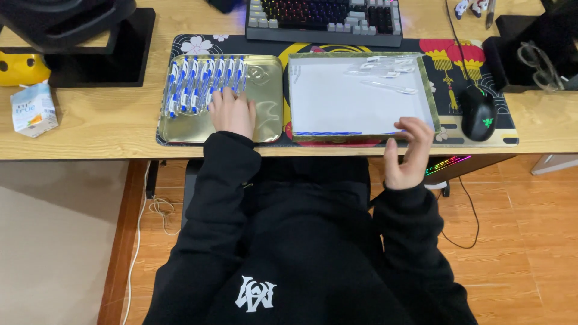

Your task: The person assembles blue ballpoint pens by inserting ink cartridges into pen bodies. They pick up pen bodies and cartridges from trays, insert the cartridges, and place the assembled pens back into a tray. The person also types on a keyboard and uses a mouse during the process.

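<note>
My left hand (pixel 232 112) rests inside a gold metal tray (pixel 268 96), its fingers on a row of several blue-and-white pens (pixel 201 81) lying side by side. My right hand (pixel 407 153) grips the near right corner of a second tray (pixel 426 78) lined with white paper (pixel 343 99). A few clear pen caps (pixel 385 72) lie at that tray's far right. A blue strip (pixel 328 133) runs along its near edge.
Both trays sit on a patterned desk mat (pixel 192 43) on a wooden desk (pixel 90 120). A lit keyboard (pixel 325 18) lies behind, a black mouse (pixel 478 112) to the right, glasses (pixel 542 63) far right, a small carton (pixel 33 108) at the left.
</note>
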